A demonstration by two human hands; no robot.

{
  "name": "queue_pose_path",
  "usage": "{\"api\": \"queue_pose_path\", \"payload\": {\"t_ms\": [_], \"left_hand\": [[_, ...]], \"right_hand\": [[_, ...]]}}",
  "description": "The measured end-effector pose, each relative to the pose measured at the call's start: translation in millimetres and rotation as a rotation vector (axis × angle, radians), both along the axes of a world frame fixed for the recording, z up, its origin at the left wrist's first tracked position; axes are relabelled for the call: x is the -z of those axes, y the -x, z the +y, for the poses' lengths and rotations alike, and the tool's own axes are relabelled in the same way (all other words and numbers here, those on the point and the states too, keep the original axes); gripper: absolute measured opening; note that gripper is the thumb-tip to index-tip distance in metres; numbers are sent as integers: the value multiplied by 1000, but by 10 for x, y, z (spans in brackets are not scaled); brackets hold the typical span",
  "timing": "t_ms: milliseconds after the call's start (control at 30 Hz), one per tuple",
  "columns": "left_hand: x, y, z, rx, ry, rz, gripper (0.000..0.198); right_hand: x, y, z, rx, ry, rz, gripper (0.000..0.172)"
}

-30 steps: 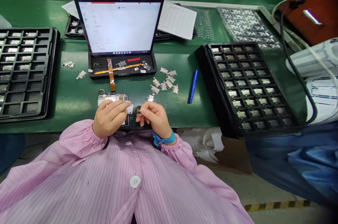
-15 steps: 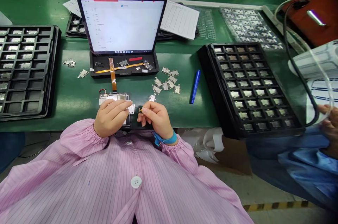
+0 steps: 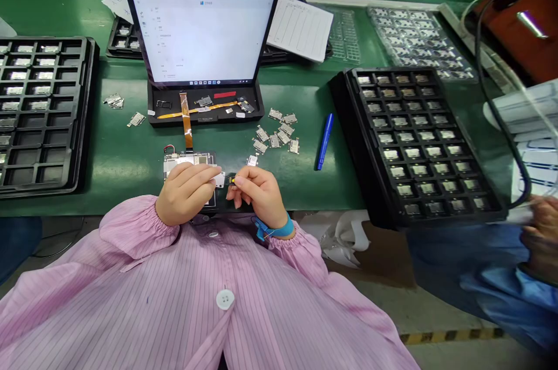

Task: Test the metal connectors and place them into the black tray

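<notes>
My left hand (image 3: 185, 193) lies over the board assembly (image 3: 200, 159), fingers together and its thumb hidden. Its fingertips hold a small silver circuit module (image 3: 220, 180), whose right end sticks out past them. My right hand (image 3: 257, 193), with a blue wrist strap, pinches a small dark piece with a yellow spot (image 3: 231, 180) against or very near that right end; contact cannot be made out. An orange flex cable (image 3: 186, 123) runs from the board assembly up to the lit tablet screen (image 3: 204, 39). Just above my right hand lies another silver module (image 3: 251, 160).
Several loose modules (image 3: 283, 136) and a blue marker (image 3: 325, 142) lie to the right. Black compartment trays stand at left (image 3: 93, 120) and right (image 3: 349, 143), holding modules. Behind are paper sheets (image 3: 300, 27) and a clear blister tray (image 3: 418, 39). Another person's hand (image 3: 543, 219) shows at far right.
My hands keep nearly the same pose at the module. The view has shifted slightly. At far right the other person's hand has moved down and a little left.
</notes>
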State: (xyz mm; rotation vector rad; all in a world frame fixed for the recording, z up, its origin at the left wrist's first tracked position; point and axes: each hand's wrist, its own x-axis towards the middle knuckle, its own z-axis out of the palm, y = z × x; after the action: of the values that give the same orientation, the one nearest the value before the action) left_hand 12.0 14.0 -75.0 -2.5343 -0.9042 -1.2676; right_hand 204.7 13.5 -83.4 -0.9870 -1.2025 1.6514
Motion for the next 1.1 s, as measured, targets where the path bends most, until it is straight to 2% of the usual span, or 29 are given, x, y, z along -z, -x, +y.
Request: {"api": "queue_pose_path", "payload": {"t_ms": [267,400,533,667,733,833,933,1100], "left_hand": [[14,-39,3,32,-4,4,21],[24,-61,12,64,13,23,17],[11,-89,14,-1,75,36,11],[-10,-16,4,-245,325,102,36],[3,59,-2,-300,428,123,38],[52,151,-11,-280,484,155,31],[92,176,-22,-265,470,177,32],[80,141,-31,-275,442,169,29]], "right_hand": [[-53,14,-4,-48,-14,-24,28],[-50,37,-2,-58,-15,-29,26],[-23,86,23,91,-5,-49,22],[-6,110,106,360,18,-99,24],[-11,117,159,425,11,-160,25],[-27,147,225,421,13,-229,26],[-27,193,260,382,46,-255,25],[5,223,255,382,35,-243,23]]}}
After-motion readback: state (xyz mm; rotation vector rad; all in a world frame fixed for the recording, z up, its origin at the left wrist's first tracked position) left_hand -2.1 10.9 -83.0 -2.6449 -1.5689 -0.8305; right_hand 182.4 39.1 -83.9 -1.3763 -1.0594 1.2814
